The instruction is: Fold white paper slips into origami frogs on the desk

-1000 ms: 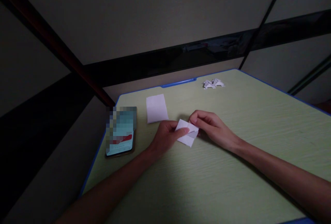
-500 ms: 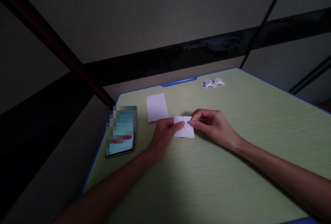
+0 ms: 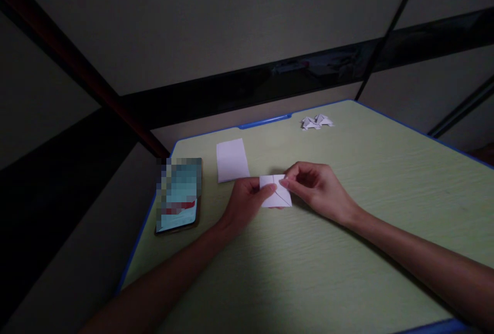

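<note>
A small folded square of white paper is held between both hands just above the table, with crease lines or flap edges meeting near its middle. My left hand grips its left side, thumb on top and fingers underneath. At the upper right corner, my right hand pinches the paper between thumb and forefinger; its other fingers are curled. The thumbs partly cover the folds, so the layers beneath are hidden.
A stack of white paper lies behind my left hand. A phone, its screen partly pixelated, rests at the table's left edge. Two folded paper figures sit near the back. The pale green table has a blue rim; dark panels stand behind it.
A pointed flap that stuck out to the right beneath my right fingers no longer shows. The paper's right fold line now looks curved. The view has shifted slightly; both hands keep their hold.
</note>
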`<state>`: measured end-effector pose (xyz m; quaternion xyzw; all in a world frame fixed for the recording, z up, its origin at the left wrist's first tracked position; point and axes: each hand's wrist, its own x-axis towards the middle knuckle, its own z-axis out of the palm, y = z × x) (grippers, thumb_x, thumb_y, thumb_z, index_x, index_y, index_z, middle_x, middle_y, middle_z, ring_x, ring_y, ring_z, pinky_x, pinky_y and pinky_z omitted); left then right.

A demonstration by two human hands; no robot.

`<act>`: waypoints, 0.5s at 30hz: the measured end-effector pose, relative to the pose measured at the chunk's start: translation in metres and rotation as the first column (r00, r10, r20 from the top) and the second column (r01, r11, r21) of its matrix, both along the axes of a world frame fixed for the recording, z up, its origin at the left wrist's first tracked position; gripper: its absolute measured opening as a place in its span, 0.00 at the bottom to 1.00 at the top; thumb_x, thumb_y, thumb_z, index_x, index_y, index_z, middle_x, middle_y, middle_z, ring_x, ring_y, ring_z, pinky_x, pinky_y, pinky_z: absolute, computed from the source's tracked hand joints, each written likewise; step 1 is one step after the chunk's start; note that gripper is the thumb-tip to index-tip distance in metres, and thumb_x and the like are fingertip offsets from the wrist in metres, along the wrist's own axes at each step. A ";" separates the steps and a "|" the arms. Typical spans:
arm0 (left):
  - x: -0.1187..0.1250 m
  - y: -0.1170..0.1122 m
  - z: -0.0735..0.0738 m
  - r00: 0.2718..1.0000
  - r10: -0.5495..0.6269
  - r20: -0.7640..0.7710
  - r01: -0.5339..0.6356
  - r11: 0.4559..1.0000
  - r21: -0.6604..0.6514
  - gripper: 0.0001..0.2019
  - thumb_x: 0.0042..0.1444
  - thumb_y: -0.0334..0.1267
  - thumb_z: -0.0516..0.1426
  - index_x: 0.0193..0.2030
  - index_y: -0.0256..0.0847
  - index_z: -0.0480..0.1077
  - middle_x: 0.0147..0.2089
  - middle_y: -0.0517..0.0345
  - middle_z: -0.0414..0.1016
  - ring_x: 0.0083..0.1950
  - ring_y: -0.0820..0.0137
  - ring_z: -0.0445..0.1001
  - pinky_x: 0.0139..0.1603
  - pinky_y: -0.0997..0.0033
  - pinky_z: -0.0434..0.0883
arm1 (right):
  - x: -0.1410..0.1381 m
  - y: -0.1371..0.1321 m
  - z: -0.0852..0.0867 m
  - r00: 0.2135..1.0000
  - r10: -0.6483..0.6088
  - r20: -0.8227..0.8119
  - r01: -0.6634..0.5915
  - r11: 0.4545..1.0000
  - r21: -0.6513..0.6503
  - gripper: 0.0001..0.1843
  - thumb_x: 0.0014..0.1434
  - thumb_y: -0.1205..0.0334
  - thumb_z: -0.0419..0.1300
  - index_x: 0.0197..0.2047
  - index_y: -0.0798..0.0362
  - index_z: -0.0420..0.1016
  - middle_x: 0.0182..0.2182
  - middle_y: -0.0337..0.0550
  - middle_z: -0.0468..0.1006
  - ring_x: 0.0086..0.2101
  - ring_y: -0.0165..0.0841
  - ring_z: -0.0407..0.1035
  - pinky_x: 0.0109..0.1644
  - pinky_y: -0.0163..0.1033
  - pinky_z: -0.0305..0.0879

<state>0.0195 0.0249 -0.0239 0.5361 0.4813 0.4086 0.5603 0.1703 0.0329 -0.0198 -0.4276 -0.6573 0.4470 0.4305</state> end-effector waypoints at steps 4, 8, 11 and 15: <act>0.003 -0.001 0.004 0.999 -0.036 0.039 0.037 0.999 -0.025 0.07 0.41 0.36 0.57 0.22 0.33 0.71 0.20 0.59 0.72 0.21 0.74 0.70 0.23 0.75 0.65 | 0.000 0.000 0.000 1.000 0.009 0.022 -0.010 0.999 0.030 0.08 0.48 0.63 0.56 0.22 0.58 0.65 0.19 0.38 0.66 0.21 0.24 0.58 0.23 0.31 0.55; 0.003 -0.002 0.005 0.999 -0.047 0.017 0.047 0.999 -0.019 0.06 0.42 0.34 0.57 0.22 0.32 0.71 0.19 0.58 0.72 0.21 0.74 0.70 0.24 0.75 0.67 | 0.001 0.001 0.000 1.000 0.025 0.009 -0.025 1.000 0.012 0.08 0.48 0.63 0.56 0.22 0.58 0.65 0.19 0.38 0.66 0.21 0.24 0.58 0.23 0.31 0.55; 0.000 -0.001 0.004 0.995 -0.101 0.015 0.101 0.995 0.009 0.07 0.44 0.35 0.56 0.24 0.32 0.71 0.19 0.58 0.73 0.21 0.74 0.71 0.25 0.76 0.67 | 0.001 0.003 0.001 0.999 0.032 -0.011 -0.032 0.999 -0.013 0.08 0.48 0.63 0.56 0.22 0.58 0.64 0.19 0.38 0.66 0.21 0.24 0.58 0.23 0.31 0.55; -0.002 0.000 0.003 0.988 -0.153 0.011 0.152 0.988 0.031 0.07 0.44 0.34 0.55 0.25 0.33 0.71 0.20 0.58 0.73 0.22 0.74 0.71 0.26 0.76 0.67 | 0.001 0.003 0.002 1.000 0.027 -0.007 -0.027 0.999 -0.025 0.08 0.48 0.63 0.56 0.22 0.58 0.64 0.19 0.37 0.66 0.21 0.24 0.58 0.23 0.32 0.56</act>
